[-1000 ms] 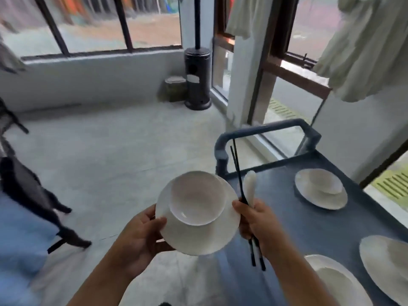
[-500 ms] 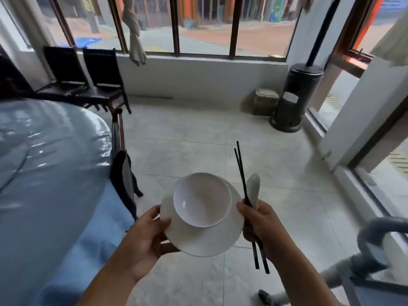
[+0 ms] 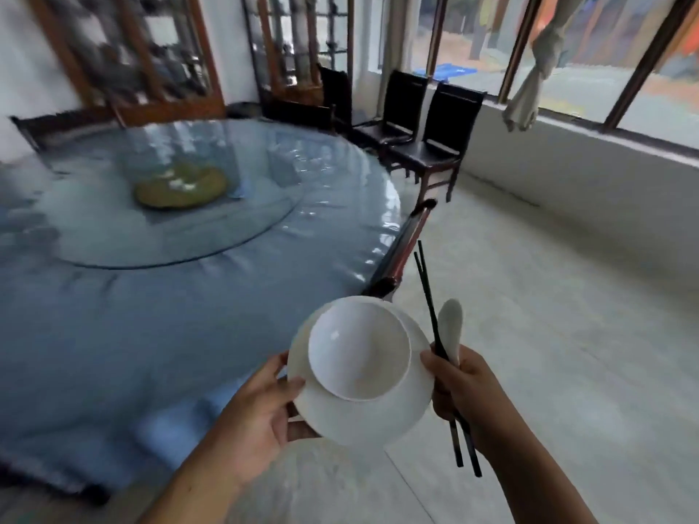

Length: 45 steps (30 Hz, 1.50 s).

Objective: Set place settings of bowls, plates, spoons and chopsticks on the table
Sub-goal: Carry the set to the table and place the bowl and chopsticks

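Note:
My left hand (image 3: 261,414) grips the left rim of a white plate (image 3: 363,421), thumb on top and fingers under it. A white bowl (image 3: 359,351) sits on the plate, toward its far side. My right hand (image 3: 463,391) holds a pair of black chopsticks (image 3: 427,296) and a white spoon (image 3: 451,327) together, their upper ends pointing up and away from me. Both hands are in front of me, above the floor, just right of the big round table (image 3: 113,315) with its blue cloth.
A glass turntable (image 3: 151,213) with a green centrepiece (image 3: 181,185) covers the table's middle. A chair (image 3: 401,251) leans at the table's right edge. Two black chairs (image 3: 435,122) stand by the window wall. Pale tiled floor (image 3: 548,296) stretches to the right.
The view has swung left from the cart and window corner to the round table. Both hands keep the same hold on the plate with bowl and on the chopsticks and spoon.

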Available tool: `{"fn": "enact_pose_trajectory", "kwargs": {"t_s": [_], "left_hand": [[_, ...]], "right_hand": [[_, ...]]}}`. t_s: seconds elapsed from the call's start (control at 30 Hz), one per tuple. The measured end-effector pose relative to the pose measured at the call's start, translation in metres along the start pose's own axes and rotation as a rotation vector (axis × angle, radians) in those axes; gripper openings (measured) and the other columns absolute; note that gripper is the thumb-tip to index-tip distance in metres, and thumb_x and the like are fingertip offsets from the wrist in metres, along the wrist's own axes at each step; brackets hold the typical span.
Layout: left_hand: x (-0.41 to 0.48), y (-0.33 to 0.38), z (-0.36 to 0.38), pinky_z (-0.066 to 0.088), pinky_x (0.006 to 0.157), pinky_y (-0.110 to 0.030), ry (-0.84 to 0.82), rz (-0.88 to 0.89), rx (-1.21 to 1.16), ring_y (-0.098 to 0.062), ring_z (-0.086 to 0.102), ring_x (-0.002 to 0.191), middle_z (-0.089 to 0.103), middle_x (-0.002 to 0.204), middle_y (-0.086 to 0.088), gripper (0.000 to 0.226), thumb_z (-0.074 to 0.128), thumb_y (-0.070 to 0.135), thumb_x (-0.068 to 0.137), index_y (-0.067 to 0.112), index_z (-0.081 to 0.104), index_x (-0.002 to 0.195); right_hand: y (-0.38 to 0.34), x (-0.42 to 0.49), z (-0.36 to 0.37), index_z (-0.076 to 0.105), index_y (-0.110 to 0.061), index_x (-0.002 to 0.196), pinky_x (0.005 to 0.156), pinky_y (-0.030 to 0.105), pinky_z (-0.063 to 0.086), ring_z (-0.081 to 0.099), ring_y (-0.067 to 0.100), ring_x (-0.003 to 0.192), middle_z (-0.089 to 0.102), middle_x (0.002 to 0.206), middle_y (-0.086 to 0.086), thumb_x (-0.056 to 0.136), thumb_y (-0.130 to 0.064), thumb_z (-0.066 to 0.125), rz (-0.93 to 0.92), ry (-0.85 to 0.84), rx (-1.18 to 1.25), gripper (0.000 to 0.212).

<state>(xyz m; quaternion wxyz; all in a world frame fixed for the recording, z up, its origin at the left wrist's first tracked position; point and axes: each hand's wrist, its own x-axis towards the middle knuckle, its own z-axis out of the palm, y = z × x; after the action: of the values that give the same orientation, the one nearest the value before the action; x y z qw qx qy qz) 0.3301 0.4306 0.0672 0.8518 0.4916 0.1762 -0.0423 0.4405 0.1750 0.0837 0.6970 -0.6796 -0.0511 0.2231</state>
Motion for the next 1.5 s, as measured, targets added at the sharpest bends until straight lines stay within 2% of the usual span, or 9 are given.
{"fn": "enact_pose_trajectory", "kwargs": {"t_s": [0.17, 0.4, 0.57, 0.87, 1.03, 1.17, 1.27, 1.4, 1.5], "left_hand": [[-0.041, 0.013, -0.029, 0.061, 0.057, -0.045, 0.249, 0.139, -0.079, -0.033, 0.073, 0.08, 0.072, 0.106, -0.017, 0.055, 0.068, 0.004, 0.074, 0.011, 0.057, 0.128], [-0.137, 0.01, -0.09, 0.061, 0.055, -0.046, 0.65, 0.327, -0.251, -0.036, 0.074, 0.083, 0.074, 0.103, -0.015, 0.047, 0.06, 0.007, 0.081, 0.012, 0.059, 0.127], [-0.227, 0.004, -0.15, 0.062, 0.059, -0.052, 0.828, 0.443, -0.346, -0.038, 0.073, 0.085, 0.074, 0.105, -0.017, 0.044, 0.062, 0.007, 0.081, 0.011, 0.06, 0.125], [-0.383, 0.015, -0.262, 0.061, 0.061, -0.049, 1.035, 0.612, -0.422, -0.036, 0.073, 0.081, 0.073, 0.1, -0.018, 0.027, 0.061, 0.007, 0.084, 0.01, 0.068, 0.109], [-0.431, 0.033, -0.32, 0.061, 0.063, -0.049, 1.094, 0.654, -0.454, -0.037, 0.073, 0.086, 0.073, 0.104, -0.019, 0.036, 0.077, 0.01, 0.078, 0.011, 0.069, 0.112], [-0.444, 0.052, -0.382, 0.061, 0.07, -0.052, 1.11, 0.653, -0.445, -0.038, 0.072, 0.095, 0.07, 0.114, -0.023, 0.034, 0.068, 0.007, 0.088, 0.01, 0.065, 0.121], [-0.441, 0.08, -0.441, 0.061, 0.067, -0.05, 1.146, 0.635, -0.436, -0.036, 0.072, 0.088, 0.071, 0.11, -0.022, 0.034, 0.061, 0.007, 0.087, 0.01, 0.067, 0.12], [-0.426, 0.135, -0.525, 0.062, 0.063, -0.049, 1.13, 0.616, -0.401, -0.037, 0.073, 0.082, 0.073, 0.106, -0.022, 0.036, 0.07, 0.005, 0.08, 0.012, 0.07, 0.116], [-0.412, 0.176, -0.589, 0.062, 0.061, -0.049, 1.12, 0.56, -0.407, -0.037, 0.072, 0.079, 0.072, 0.106, -0.024, 0.044, 0.076, 0.003, 0.072, 0.013, 0.07, 0.114]], "right_hand": [[-0.014, 0.06, 0.061, 0.056, -0.021, 0.063, 0.041, 0.022, 0.027, 0.028, 0.012, 0.041, 0.033, 0.051, -0.002, 0.099, -0.013, 0.056, 0.014, -0.324, -0.064, 0.038], [0.001, 0.08, 0.203, 0.039, -0.012, 0.073, 0.042, 0.023, 0.021, 0.02, 0.013, 0.044, 0.024, 0.055, -0.001, 0.098, -0.013, 0.058, 0.107, -0.724, -0.11, 0.031], [0.02, 0.048, 0.328, 0.04, -0.012, 0.075, 0.04, 0.021, 0.025, 0.024, 0.012, 0.041, 0.026, 0.053, -0.003, 0.098, -0.012, 0.058, 0.125, -0.946, -0.177, 0.029], [0.049, -0.047, 0.542, 0.047, -0.018, 0.064, 0.039, 0.021, 0.028, 0.03, 0.012, 0.038, 0.033, 0.048, -0.003, 0.097, -0.011, 0.059, 0.142, -1.173, -0.244, 0.036], [0.059, -0.069, 0.635, 0.053, -0.006, 0.081, 0.038, 0.026, 0.032, 0.035, 0.016, 0.041, 0.039, 0.051, 0.004, 0.096, -0.017, 0.063, 0.133, -1.233, -0.335, 0.021], [0.07, -0.061, 0.706, 0.057, -0.003, 0.089, 0.038, 0.026, 0.031, 0.036, 0.017, 0.041, 0.04, 0.055, 0.008, 0.096, -0.018, 0.063, 0.142, -1.256, -0.364, 0.017], [0.076, -0.043, 0.767, 0.057, -0.003, 0.089, 0.04, 0.026, 0.032, 0.037, 0.017, 0.043, 0.04, 0.056, 0.007, 0.096, -0.017, 0.062, 0.135, -1.259, -0.361, 0.017], [0.083, -0.001, 0.849, 0.059, -0.003, 0.081, 0.044, 0.027, 0.036, 0.041, 0.023, 0.052, 0.044, 0.062, 0.012, 0.095, -0.018, 0.063, 0.154, -1.237, -0.323, 0.021], [0.084, 0.033, 0.906, 0.055, -0.013, 0.069, 0.039, 0.023, 0.032, 0.035, 0.016, 0.042, 0.04, 0.052, 0.002, 0.096, -0.015, 0.062, 0.205, -1.211, -0.308, 0.028]]}}
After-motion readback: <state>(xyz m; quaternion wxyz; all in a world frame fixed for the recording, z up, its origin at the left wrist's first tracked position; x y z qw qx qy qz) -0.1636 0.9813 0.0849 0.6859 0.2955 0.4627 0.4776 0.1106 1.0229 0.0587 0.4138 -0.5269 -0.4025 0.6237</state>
